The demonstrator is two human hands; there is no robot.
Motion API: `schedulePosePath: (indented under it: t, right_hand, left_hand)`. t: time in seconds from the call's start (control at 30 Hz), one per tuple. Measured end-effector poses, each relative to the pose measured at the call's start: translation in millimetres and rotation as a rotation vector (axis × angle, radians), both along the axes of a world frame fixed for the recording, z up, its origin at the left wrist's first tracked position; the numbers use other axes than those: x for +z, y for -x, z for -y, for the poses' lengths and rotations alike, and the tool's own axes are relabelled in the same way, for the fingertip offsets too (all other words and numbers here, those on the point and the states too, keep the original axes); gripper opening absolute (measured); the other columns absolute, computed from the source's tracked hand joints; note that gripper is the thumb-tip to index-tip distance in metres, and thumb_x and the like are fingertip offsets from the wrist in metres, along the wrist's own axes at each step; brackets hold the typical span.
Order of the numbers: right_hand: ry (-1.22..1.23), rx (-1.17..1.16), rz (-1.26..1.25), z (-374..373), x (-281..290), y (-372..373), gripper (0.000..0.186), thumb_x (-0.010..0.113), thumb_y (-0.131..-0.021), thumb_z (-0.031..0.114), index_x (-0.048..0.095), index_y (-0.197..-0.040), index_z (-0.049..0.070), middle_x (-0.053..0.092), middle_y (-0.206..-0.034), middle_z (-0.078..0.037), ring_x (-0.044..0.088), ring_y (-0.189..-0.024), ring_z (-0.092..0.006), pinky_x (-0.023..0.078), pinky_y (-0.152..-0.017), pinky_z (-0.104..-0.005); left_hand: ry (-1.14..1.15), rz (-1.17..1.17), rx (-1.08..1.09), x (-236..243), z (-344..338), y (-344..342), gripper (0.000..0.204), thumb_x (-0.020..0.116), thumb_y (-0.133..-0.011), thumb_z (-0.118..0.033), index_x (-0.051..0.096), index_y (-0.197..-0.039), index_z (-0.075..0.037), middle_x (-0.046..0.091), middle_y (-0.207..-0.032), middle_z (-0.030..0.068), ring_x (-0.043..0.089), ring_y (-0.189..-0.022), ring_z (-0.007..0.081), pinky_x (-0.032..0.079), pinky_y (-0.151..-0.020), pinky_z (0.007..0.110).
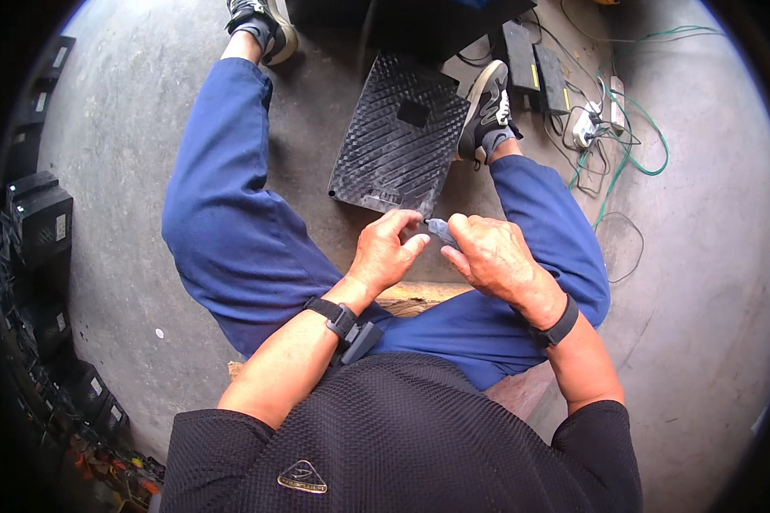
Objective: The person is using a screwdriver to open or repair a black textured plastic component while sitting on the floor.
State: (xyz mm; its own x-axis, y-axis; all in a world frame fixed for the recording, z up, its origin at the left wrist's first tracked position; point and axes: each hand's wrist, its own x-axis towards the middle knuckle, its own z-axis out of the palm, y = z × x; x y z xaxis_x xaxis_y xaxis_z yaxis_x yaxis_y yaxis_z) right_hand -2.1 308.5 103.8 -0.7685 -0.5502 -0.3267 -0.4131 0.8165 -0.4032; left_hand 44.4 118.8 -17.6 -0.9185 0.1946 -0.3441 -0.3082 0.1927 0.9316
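Observation:
A black textured box (385,137) with a ribbed face and a small dark square recess rests tilted between my feet. My left hand (386,250) is at its near edge, fingers bent close to the lower right corner; what they pinch, if anything, is too small to make out. Wrapped in my right hand (497,257) is a grey hand tool (441,230), its narrow end pointing left toward that corner and my left fingertips. The fist hides most of the tool, so its exact kind does not show.
Dark flat boxes (529,70) lie by my right foot, near a white power strip (585,128) and tangled green and black cables (650,171). Stacks of black boxes (43,218) line the left side. A wooden piece (415,295) shows between my legs.

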Motion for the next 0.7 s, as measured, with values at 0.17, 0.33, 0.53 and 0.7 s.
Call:
schedulePosePath:
  t: [0.17, 0.33, 0.53, 0.7]
  right_hand:
    - [0.012, 0.208, -0.116, 2.6, -5.7, 1.5, 0.017, 0.066, -0.086, 0.009, 0.055, -0.1, 0.008, 0.061, -0.086, -0.013, 0.063, -0.081, -0.0334, 0.049, -0.071, -0.0452]
    - [0.05, 0.234, -0.125, -0.8, -1.8, 12.3, 0.02, 0.067, -0.086, 0.011, 0.055, -0.103, 0.008, 0.061, -0.087, -0.012, 0.063, -0.082, -0.0321, 0.049, -0.073, -0.0438]
    - [-0.076, -0.018, 0.006, -1.1, 4.8, -5.0, 0.036, 0.08, -0.086, 0.026, 0.057, -0.105, 0.006, 0.067, -0.084, -0.015, 0.069, -0.08, -0.0387, 0.054, -0.069, -0.0489]
    - [0.002, 0.195, -0.236, 0.0, -2.5, -3.6, 0.032, 0.078, -0.081, 0.018, 0.06, -0.104, 0.007, 0.059, -0.084, -0.011, 0.061, -0.079, -0.0317, 0.049, -0.071, -0.045]
  left_hand:
    - [-0.065, -0.449, -0.183, 6.5, -9.2, 10.1, 0.049, 0.08, -0.084, -0.006, 0.065, -0.131, -0.003, 0.07, -0.13, 0.0158, 0.073, -0.106, 0.0245, 0.057, -0.089, 0.033]
    - [-0.164, -0.276, -0.183, 2.4, -15.9, 16.0, 0.045, 0.076, -0.082, -0.002, 0.067, -0.127, -0.005, 0.072, -0.125, 0.015, 0.074, -0.106, 0.0303, 0.058, -0.087, 0.036]
    - [-0.092, -0.362, -0.183, 0.9, -20.8, 15.6, 0.043, 0.072, -0.081, -0.002, 0.068, -0.123, -0.009, 0.073, -0.117, 0.0137, 0.073, -0.102, 0.0356, 0.059, -0.085, 0.041]
    - [-0.102, -0.422, -0.135, -5.6, -22.2, 11.1, 0.05, 0.076, -0.08, -0.003, 0.068, -0.13, -0.007, 0.073, -0.125, 0.0138, 0.074, -0.101, 0.0296, 0.059, -0.084, 0.037]
